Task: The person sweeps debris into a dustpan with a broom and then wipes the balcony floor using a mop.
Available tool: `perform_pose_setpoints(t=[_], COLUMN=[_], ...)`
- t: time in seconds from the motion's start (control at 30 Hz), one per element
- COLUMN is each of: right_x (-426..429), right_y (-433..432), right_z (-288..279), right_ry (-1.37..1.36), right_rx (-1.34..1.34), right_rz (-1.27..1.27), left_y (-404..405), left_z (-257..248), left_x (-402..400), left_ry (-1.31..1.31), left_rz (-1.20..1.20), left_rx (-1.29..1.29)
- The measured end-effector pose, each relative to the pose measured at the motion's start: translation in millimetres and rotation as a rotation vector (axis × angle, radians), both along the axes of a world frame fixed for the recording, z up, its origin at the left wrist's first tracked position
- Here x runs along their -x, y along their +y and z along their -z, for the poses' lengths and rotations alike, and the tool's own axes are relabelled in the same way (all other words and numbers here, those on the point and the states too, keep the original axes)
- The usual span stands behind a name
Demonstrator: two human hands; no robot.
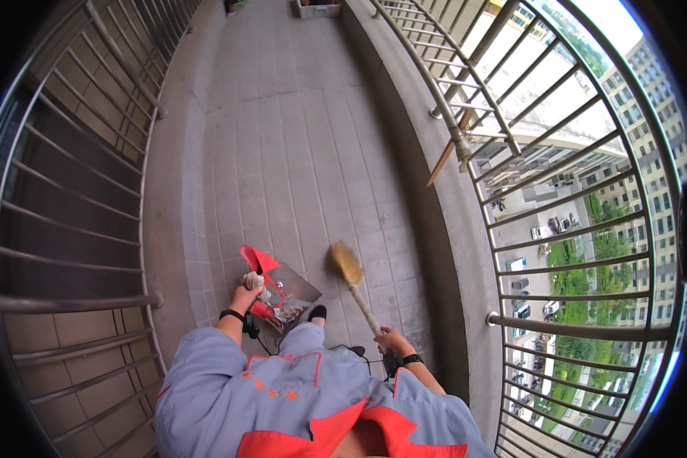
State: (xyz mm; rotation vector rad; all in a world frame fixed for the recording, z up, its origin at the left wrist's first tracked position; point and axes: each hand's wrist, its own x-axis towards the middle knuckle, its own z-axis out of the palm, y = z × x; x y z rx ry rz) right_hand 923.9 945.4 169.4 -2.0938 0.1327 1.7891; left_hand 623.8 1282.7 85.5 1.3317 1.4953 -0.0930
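Note:
My left hand point(245, 297) grips the cloth-wrapped handle point(254, 281) of a dustpan point(299, 281) with a flat grey plate and red parts. Scraps of litter point(288, 314) lie in the pan, close to my shoe point(318, 312). My right hand point(395, 341) is closed around the pale handle point(364, 308) of a straw broom. The broom's yellow bristle head point(347, 262) is blurred and points ahead over the tiled floor, to the right of the dustpan and apart from it.
Grey floor tiles point(280, 154) run ahead between low concrete curbs. Metal railings stand on the left point(71, 200) and right point(572, 263). A wooden stick point(441, 164) leans by a metal ladder-like frame point(452, 74). A grey crate point(319, 11) sits at the far end.

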Motion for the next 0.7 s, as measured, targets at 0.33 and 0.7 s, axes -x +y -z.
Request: perform_pose_setpoints(t=[0.33, 0.7], right_x=[-67, -156], right_y=[33, 127], right_z=[-29, -3], right_ry=[-0.121, -0.338], right_rx=[-0.117, -0.183], right_rz=[-0.162, -0.11], left_y=[30, 94], left_z=[2, -31], left_x=[22, 39], left_ry=[0.044, 0.057], left_rz=[-0.01, -0.177], left_rx=[0.058, 0.097])
